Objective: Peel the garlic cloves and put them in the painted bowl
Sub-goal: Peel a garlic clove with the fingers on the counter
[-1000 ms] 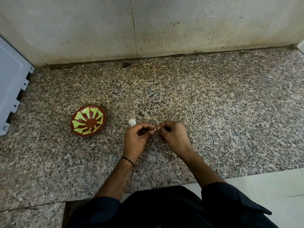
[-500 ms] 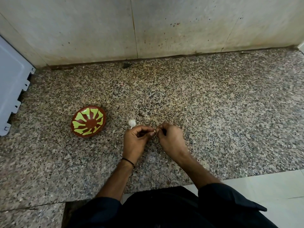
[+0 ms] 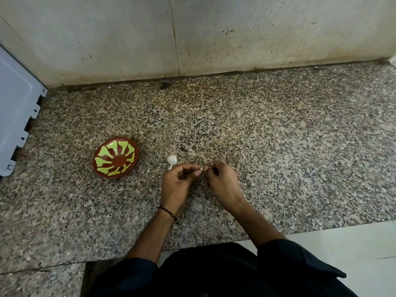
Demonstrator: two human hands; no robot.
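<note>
A brown painted bowl (image 3: 115,157) with green petal marks sits on the speckled granite counter (image 3: 278,146), left of my hands. A small white garlic piece (image 3: 172,159) lies on the counter just beyond my left hand. My left hand (image 3: 177,185) and my right hand (image 3: 222,181) meet fingertip to fingertip, both pinching one small pale garlic clove (image 3: 201,168). Most of that clove is hidden by my fingers. The bowl looks empty.
A stained wall (image 3: 192,35) rises behind the counter. A pale blue-grey panel (image 3: 15,116) stands at the far left edge. White floor tiles (image 3: 353,249) show below the counter's front edge at the right.
Both hands stay pinched together on the clove and have shifted only slightly. The bowl and the loose garlic piece have not moved.
</note>
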